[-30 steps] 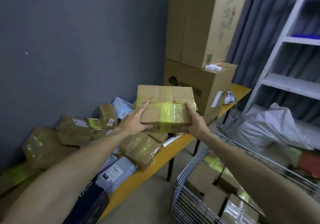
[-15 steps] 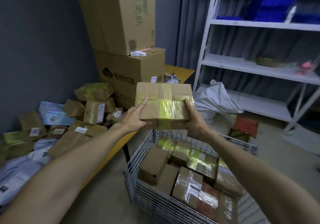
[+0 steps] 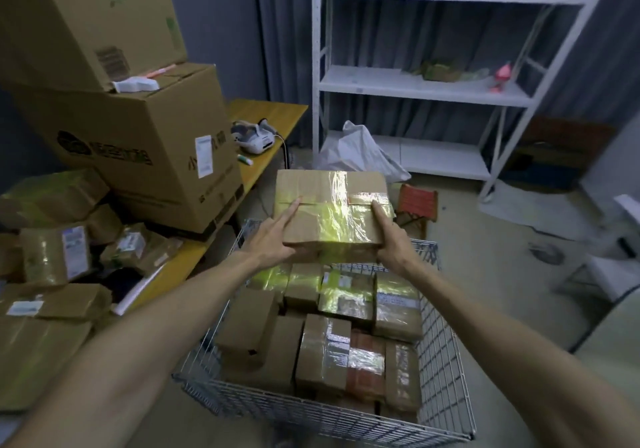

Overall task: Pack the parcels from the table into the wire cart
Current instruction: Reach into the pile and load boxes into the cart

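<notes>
I see the taped cardboard parcel held in the air over the far end of the wire cart. The left hand grips its left side and the right hand its right, with the fingers closed on its edges. The cart is packed with taped boxes lying side by side, and loose parcels lie on the yellow surface to the left.
</notes>
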A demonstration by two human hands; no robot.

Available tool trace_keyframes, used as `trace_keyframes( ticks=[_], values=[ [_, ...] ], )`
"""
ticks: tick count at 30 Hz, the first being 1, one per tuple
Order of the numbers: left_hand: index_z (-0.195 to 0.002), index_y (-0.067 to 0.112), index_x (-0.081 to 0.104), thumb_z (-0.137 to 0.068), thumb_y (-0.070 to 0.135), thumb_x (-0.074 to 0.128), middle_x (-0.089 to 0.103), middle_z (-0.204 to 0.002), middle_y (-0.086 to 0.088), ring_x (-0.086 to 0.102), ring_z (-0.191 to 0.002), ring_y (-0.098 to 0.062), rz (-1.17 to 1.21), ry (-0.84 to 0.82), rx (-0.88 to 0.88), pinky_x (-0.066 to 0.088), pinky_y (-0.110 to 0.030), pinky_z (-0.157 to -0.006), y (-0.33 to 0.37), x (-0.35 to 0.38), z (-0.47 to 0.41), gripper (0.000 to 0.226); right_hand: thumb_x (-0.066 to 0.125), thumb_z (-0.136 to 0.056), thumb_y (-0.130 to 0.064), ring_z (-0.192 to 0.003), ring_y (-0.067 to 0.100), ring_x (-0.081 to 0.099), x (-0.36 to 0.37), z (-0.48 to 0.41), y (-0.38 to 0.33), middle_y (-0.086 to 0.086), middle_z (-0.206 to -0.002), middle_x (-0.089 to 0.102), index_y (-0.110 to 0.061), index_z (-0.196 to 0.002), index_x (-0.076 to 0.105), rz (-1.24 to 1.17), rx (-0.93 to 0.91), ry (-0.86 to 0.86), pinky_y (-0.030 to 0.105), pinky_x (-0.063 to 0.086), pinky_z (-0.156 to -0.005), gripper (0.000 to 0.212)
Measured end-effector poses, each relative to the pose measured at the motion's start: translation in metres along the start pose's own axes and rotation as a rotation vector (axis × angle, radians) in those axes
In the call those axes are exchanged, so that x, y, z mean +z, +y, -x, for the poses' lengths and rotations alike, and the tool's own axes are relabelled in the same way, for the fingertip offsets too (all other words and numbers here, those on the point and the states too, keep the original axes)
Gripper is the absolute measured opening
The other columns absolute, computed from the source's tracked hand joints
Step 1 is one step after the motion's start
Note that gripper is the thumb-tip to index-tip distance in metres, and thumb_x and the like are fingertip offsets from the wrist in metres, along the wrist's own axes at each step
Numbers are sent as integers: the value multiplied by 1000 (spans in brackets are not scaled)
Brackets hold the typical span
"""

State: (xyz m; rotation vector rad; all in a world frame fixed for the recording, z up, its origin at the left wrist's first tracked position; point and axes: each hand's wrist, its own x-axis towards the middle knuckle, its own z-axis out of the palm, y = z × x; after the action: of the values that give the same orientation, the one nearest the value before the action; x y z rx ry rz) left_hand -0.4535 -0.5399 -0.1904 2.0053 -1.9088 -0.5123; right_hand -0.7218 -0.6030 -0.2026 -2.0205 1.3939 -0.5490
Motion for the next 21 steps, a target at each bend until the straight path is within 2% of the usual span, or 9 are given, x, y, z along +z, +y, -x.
trace_keyframes(
  ticks=[3, 5, 7, 10, 13, 16, 18, 19, 21],
  values=[
    [-147, 61, -8, -83, 31, 76, 49, -119, -12, 52, -100, -29, 43, -45, 36, 50, -40, -88, -7, 18, -32, 110, 64, -78, 17, -129, 31, 43, 3, -14, 17, 17, -153, 31, -31, -158, 6, 7, 54, 8, 45, 42, -108, 110],
    [-150, 55, -6, -83, 28, 78, 50, -125, -15, 48, -97, -22, 71, -72, 65, 46, -33, -83, -13, 28, -56, 110, 64, -77, 18, -132, 30, 41, 7, -26, 25, 16, -155, 30, -27, -158, 7, 3, 89, 12, 38, 38, -109, 110],
    [-153, 49, -2, -83, 29, 79, 51, -127, -14, 46, -96, -19, 90, -96, 89, 40, -28, -79, -20, 37, -81, 109, 64, -77, 18, -133, 32, 40, 11, -39, 33, 16, -156, 27, -27, -159, 6, 8, 130, 11, 40, 39, -109, 110],
    [-154, 46, -2, -80, 36, 80, 50, -133, -15, 49, -103, -24, 108, -148, 116, 46, -35, -85, -26, 47, -114, 111, 63, -78, 17, -129, 34, 45, 17, -57, 41, 16, -157, 27, -28, -159, 6, 5, 188, 26, 47, 47, -104, 108],
    [-153, 49, -5, -75, 43, 81, 50, -138, -16, 54, -108, -29, 134, -215, 129, 51, -49, -92, -36, 61, -140, 116, 63, -79, 16, -135, 33, 39, 26, -73, 51, 13, -159, 26, -26, -159, 7, 17, 246, 20, 47, 43, -108, 106],
    [-153, 49, -5, -76, 42, 82, 53, -137, -16, 58, -102, -24, 161, -281, 127, 52, -49, -93, -46, 82, -156, 117, 67, -79, 13, -123, 36, 49, 41, -86, 67, 19, -155, 30, -30, -158, 5, 10, 300, 0, 54, 51, -96, 109],
    [-153, 49, -7, -76, 41, 82, 50, -142, -17, 62, -98, -23, 170, -322, 114, 54, -48, -93, -54, 101, -166, 118, 69, -80, 11, -127, 36, 48, 52, -93, 83, 18, -155, 32, -30, -158, 5, 21, 336, -21, 49, 46, -105, 109],
    [-153, 49, -8, -75, 42, 81, 45, -147, -18, 63, -104, -27, 162, -339, 110, 52, -49, -96, -57, 111, -170, 119, 70, -80, 10, -131, 36, 45, 57, -96, 92, 17, -155, 33, -30, -158, 5, 31, 352, -33, 46, 41, -110, 109],
    [-154, 45, -8, -76, 41, 81, 32, -157, -15, 53, -125, -35, 177, -387, 83, 38, -54, -109, -63, 131, -179, 119, 72, -79, 7, -136, 37, 40, 69, -104, 113, 16, -158, 28, -35, -157, 3, 24, 379, -59, 52, 37, -112, 113]
  ],
)
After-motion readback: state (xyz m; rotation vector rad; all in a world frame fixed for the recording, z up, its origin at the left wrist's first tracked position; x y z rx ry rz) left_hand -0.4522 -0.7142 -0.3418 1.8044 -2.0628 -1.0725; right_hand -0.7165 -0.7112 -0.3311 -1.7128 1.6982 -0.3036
